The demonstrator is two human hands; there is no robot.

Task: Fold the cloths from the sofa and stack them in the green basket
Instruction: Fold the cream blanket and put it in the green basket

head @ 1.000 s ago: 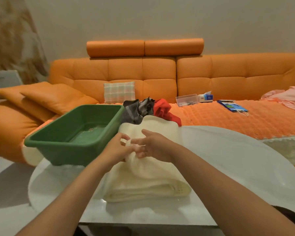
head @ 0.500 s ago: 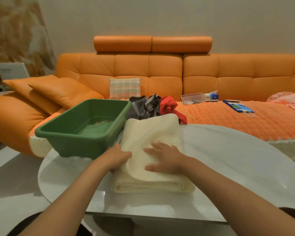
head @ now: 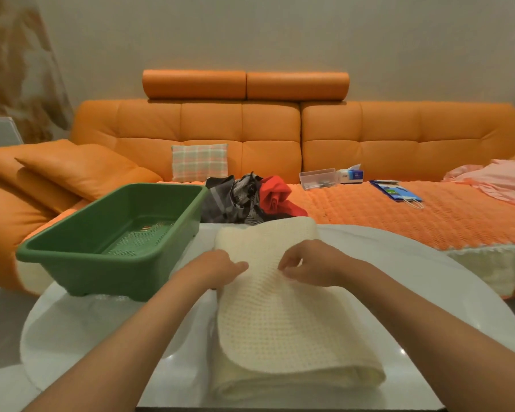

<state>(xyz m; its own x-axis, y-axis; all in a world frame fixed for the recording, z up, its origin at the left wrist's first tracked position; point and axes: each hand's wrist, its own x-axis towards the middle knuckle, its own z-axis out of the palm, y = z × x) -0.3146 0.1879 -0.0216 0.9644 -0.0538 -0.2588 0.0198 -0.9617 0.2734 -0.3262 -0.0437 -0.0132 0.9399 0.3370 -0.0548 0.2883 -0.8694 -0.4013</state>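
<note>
Counts: one cream cloth (head: 280,322), one green basket (head: 107,278), one red cloth (head: 275,194), one grey patterned heap (head: 229,200), one pink cloth (head: 500,179), and two hands.
Cream cloth: waffle-weave and pale. It is folded into thick layers with a rounded fold at the near end, and the top layer is raised where the hands hold it.
Cloth's place: it lies on the white round bench (head: 399,286), running from 6 o'clock up to the middle.
Left hand (head: 217,267): the grip is closed, with fingers curled round the cloth's left edge.
Right hand (head: 309,263): the grip is a pinch, with fingertips and thumb holding the top layer.
Basket: on the bench at 10 o'clock from the cloth, just beside it. Its perforated floor is bare.
Sofa (head: 399,138): the grey heap and red cloth touch each other at 12 o'clock. The pink cloth lies at 2 o'clock.
Hard to tell: how many cloths make up the grey heap. The cream cloth hides the heap's lower part, and the frame edge cuts off the pink cloth.
</note>
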